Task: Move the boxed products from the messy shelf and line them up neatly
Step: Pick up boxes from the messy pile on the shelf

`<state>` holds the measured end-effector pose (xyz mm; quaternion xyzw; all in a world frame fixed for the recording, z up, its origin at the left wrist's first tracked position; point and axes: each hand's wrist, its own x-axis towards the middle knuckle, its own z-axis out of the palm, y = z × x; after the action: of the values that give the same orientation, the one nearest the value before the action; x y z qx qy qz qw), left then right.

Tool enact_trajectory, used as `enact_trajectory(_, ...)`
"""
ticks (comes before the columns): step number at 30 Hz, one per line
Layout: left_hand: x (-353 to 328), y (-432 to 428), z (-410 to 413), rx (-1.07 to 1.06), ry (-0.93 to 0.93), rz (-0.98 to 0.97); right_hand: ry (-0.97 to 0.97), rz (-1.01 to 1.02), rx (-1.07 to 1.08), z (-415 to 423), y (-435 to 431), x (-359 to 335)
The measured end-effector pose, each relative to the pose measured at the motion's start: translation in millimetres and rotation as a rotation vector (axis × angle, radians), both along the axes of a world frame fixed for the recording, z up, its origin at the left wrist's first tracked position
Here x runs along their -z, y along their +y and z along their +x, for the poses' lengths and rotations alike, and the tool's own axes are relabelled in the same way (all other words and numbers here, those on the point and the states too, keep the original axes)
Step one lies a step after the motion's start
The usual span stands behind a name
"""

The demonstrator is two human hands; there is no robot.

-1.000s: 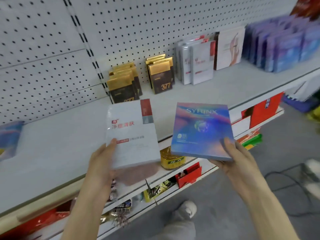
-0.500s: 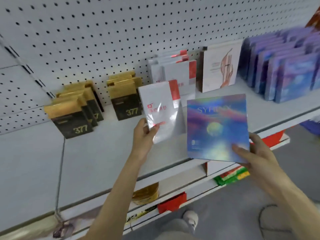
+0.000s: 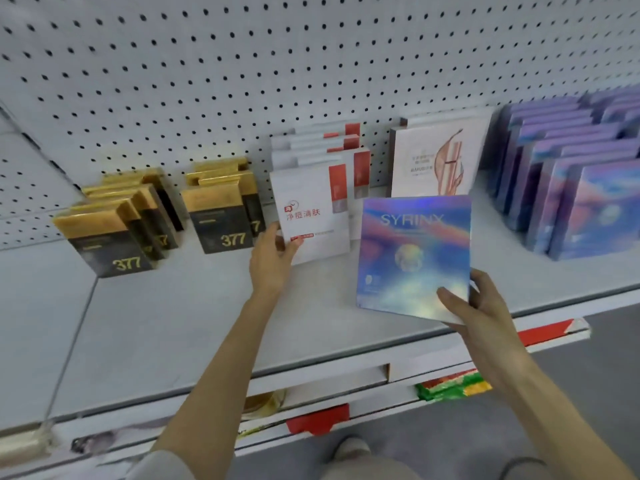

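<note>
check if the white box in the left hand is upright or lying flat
Upright: the white box stands face forward before the matching white boxes, left hand gripping its lower corner.

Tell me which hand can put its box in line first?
Left, probably. The left hand holds the white box upright, right in front of the matching white row. The right hand holds the SYRINX box in the air, apart from the purple row.
</note>
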<state>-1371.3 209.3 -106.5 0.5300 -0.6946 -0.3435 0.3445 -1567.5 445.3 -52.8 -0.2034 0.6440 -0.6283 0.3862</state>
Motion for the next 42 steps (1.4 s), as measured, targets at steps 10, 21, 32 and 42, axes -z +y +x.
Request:
enact_trajectory(10,-6.3,-2.3,-15.1,-0.113,0.075,0.103,-0.052,0.002,-0.04,-24.1,3.3,4.2)
enact_trajectory(21,-21.3,88.6,-37.3,-0.081,0.256,0.111,-0.191,-0.088,0.04,-33.1,10.8,10.9)
enact_trajectory(32,-34.1,125.3,-117.1,0.407,0.302,0.502,-0.175,-0.152,0.094,-75.8,48.9,19.2)
enact_trajectory(42,-33.8,188.5,-245.4,0.406,0.175,0.283,0.378,0.013,-0.034,-248.1,92.0,15.9)
